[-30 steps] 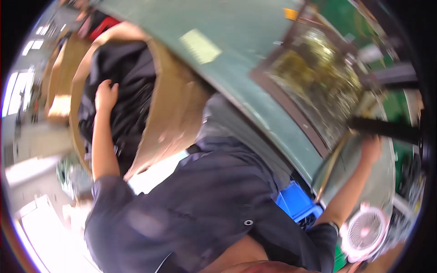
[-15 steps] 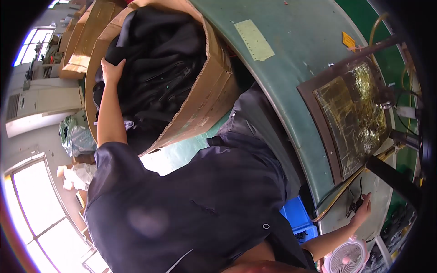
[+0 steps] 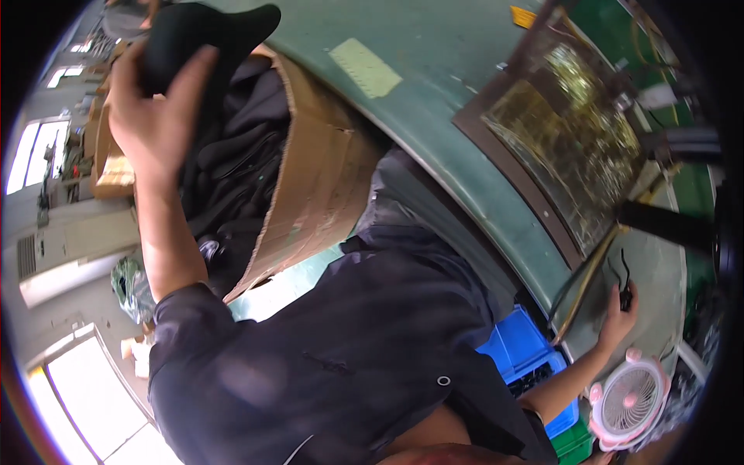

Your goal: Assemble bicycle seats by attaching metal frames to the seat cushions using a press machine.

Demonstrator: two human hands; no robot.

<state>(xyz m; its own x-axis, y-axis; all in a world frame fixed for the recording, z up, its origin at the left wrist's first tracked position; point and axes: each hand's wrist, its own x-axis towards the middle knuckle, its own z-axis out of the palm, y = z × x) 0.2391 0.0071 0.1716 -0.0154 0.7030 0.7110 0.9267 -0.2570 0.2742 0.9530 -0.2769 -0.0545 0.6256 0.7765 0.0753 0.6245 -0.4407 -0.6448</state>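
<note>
Worker at a bench, seen from the head. Nearest, the dark shirt (image 3: 333,349) fills the lower middle. Beside the right forearm stand a blue crate (image 3: 508,337), with small dark pieces inside, and a pink-and-white fan (image 3: 632,395). The right hand (image 3: 618,316) is closed on a small black object (image 3: 625,296) with thin dark strands rising from it, over the grey-green surface to the person's right; what the object is cannot be told.

On the other side, the left hand (image 3: 151,116) grips a black cloth piece (image 3: 209,31) between thumb and fingers, raised at the upper mouth of a cardboard carton (image 3: 318,155). Its lower part overlaps the carton's contents in this view, so whether it is wholly free of them cannot be told. Progress, as far as it shows: one piece is in hand, and many similar black pieces (image 3: 240,147) remain heaped in the carton; no such piece lies on the visible part of the green table (image 3: 434,116).

Beyond the carton, that table bears a pale yellow-green sheet (image 3: 366,67) and an orange card (image 3: 523,16). Along its right side lies a brown-framed plate (image 3: 558,147) under crinkled, shiny film, with no cloth visible on it. Farthest, at left, is a bright window (image 3: 93,403).
</note>
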